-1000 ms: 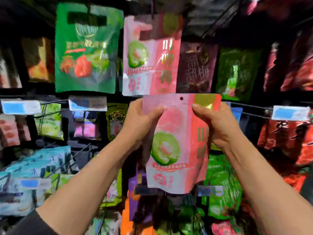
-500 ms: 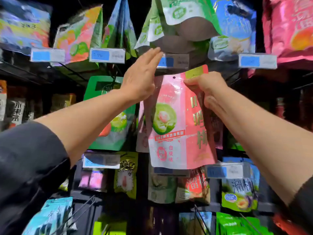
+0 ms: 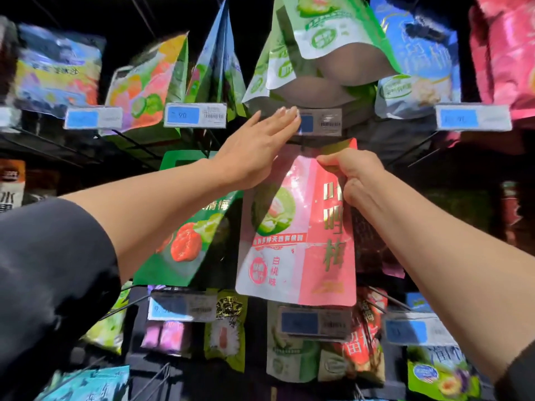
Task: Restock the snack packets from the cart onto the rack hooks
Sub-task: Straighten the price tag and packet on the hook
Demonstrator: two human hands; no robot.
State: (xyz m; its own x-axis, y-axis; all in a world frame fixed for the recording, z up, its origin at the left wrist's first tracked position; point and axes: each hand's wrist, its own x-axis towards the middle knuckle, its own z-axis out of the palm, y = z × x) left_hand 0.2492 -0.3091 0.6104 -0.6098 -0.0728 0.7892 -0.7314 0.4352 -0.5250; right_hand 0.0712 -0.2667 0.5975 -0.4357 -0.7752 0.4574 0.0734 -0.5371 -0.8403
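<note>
Packet (image 3: 298, 227) position had shifted from half a second before: you had raised the pink pouch until its top edge sat just under the price tag (image 3: 320, 122), which suggested the hanging step was nearly done. Your left hand (image 3: 254, 149) reached up with fingers straight and together, fingertips touching the tag. Your right hand (image 3: 351, 176) pinched the packet's upper right corner. Whether the hole had caught the hook could not be told, as the tag hid it.
</note>
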